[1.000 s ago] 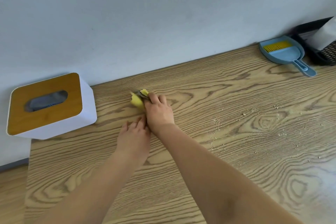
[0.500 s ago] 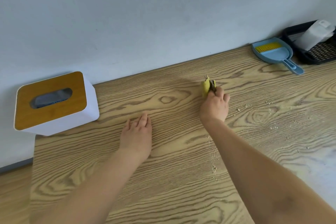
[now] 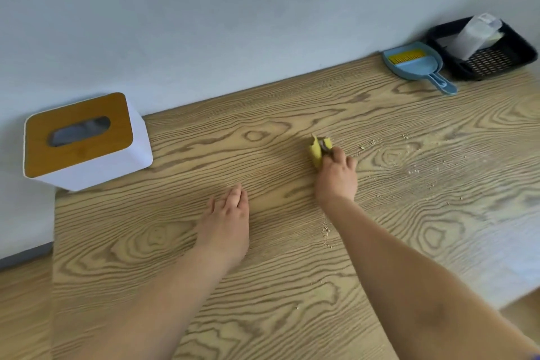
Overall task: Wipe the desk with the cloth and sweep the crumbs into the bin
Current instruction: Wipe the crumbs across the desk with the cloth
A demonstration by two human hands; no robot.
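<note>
One cloth (image 3: 317, 150) (bunched) in right hand (image 3: 336, 177); one left hand (image 3: 226, 213) seemingly flat.

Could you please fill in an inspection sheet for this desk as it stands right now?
Surface: wood-grain desk, crumbs scattered centre and right.
Job's things: yellow cloth bunched in the right hand; no bin identified.
Clutter: tissue box at left; blue dustpan and black basket at far right.
Hands: right hand grips the cloth; left hand flat on the desk.
Cables: nothing seen.
Surroundings: plain pale wall.
</note>
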